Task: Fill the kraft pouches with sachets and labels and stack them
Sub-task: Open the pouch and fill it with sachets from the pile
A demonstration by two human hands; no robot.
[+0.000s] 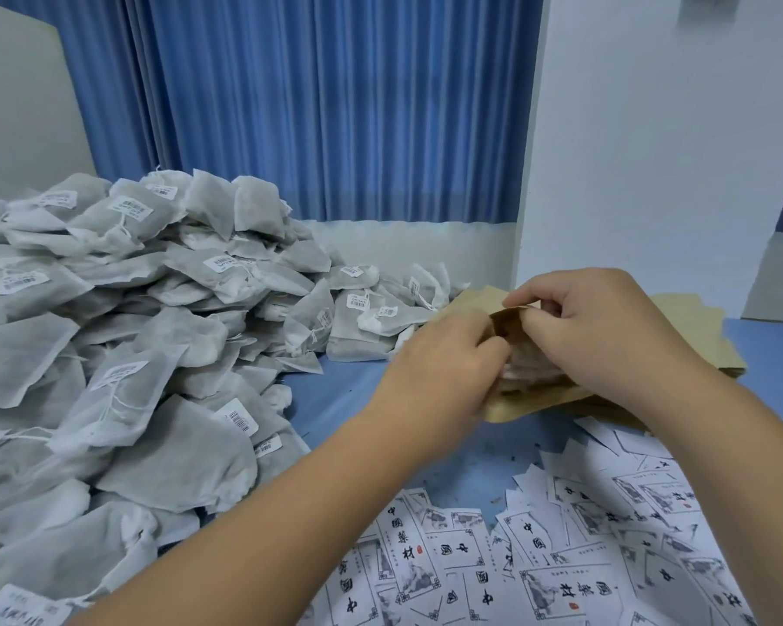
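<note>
Hundreds of sachets (pixel 132 354) fill the left half of the frame, a slumped heap of soft grey-white mesh bags with drawstrings and barcode stickers. At lower right a loose spread of labels (pixel 584 558), thin white paper slips printed in black, lies on the blue table (pixel 349 390). Above them, right of centre, flat brown paper pouches (pixel 688 318) sit in a low pile. The pouch (pixel 516 404) I am working on is between my hands at that pile's near edge. It is stiff kraft paper, and its long axis runs from the bottom edge nearest me up to the mouth. My left hand (pixel 439 359) pinches one lip and my right hand (pixel 597 327) the other, holding them apart. The mouth faces the heap, so my left hand is nearer the sachets, while my right arm crosses the labels. Something pale shows between my hands; I cannot tell what it is.
</note>
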